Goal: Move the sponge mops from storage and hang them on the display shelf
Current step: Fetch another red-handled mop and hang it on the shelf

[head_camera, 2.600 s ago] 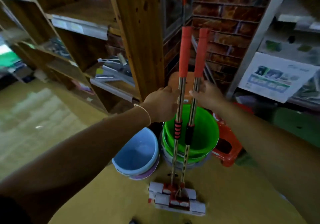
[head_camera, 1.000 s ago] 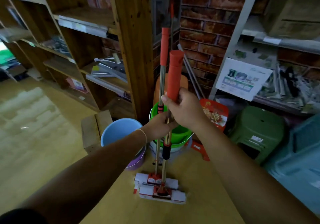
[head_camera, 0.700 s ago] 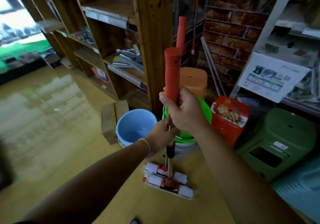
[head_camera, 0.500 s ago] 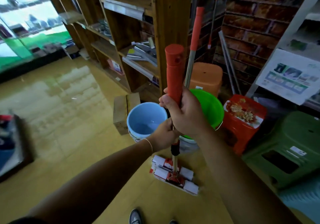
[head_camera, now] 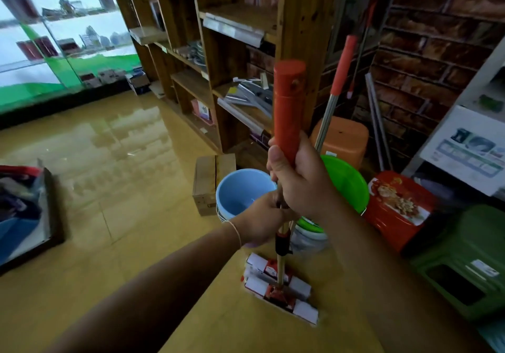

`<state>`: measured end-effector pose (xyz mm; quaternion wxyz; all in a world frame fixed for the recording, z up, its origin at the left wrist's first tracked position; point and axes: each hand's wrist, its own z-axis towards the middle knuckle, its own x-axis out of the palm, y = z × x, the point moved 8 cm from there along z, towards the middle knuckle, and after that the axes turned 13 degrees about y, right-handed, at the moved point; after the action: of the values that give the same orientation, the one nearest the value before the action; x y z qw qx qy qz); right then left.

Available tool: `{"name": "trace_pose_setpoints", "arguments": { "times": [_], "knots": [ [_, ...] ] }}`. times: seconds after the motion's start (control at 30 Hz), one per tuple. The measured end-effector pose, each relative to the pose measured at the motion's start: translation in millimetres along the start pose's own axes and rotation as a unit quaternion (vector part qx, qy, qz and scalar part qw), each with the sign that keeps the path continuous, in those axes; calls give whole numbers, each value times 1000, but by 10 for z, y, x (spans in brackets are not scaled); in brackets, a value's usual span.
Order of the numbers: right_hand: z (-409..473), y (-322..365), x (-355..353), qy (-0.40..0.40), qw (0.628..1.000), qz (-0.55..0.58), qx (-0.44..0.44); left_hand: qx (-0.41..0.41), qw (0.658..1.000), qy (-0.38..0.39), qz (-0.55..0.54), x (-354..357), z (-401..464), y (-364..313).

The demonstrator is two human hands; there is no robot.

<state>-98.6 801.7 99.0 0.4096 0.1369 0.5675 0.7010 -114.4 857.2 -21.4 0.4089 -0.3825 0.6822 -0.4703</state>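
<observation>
Since half a second ago the view has swung a little further left, so more of the bright window and glossy floor shows, and the near mop's orange grip now rises higher and closer to the camera; the hands have kept their places on the poles.

The near sponge mop (head_camera: 287, 112) stands almost upright, its wrapped sponge head (head_camera: 281, 295) close to the yellow floor (head_camera: 109, 188); whether it touches the floor is hard to tell. The right hand (head_camera: 297, 180) is wrapped round the lower end of the orange grip, thumb up along it. The left hand (head_camera: 262, 220) is curled round the metal pole just below. A second sponge mop (head_camera: 334, 90) leans away behind, its orange handle tilted toward the brick wall (head_camera: 437, 51); its lower shaft runs down behind the right hand, so which hand holds it is unclear. Its head seems to lie just behind the first.

Just behind the hands sit a light blue bucket (head_camera: 240, 191) and a green bucket (head_camera: 347, 183), with an orange stool (head_camera: 344, 136) beyond. A red stool (head_camera: 396, 205) and a green stool (head_camera: 470, 257) stand to the right. A wooden shelf unit (head_camera: 218, 51) rises behind, a small wooden crate (head_camera: 210, 180) at its foot.
</observation>
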Motion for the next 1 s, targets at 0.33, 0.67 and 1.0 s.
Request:
{"name": "trace_pose_setpoints", "arguments": {
  "times": [0.33,0.67,1.0],
  "knots": [
    [514,1114,1335,138,987,39,-71,55,997,-5,45,-853,-1297,-303],
    [994,1604,3320,261,958,86,-81,88,989,-106,-47,-1898,-3049,60],
    [1397,2216,4845,370,913,109,-135,33,961,-266,71,-2881,-4557,267]
  ]
}}
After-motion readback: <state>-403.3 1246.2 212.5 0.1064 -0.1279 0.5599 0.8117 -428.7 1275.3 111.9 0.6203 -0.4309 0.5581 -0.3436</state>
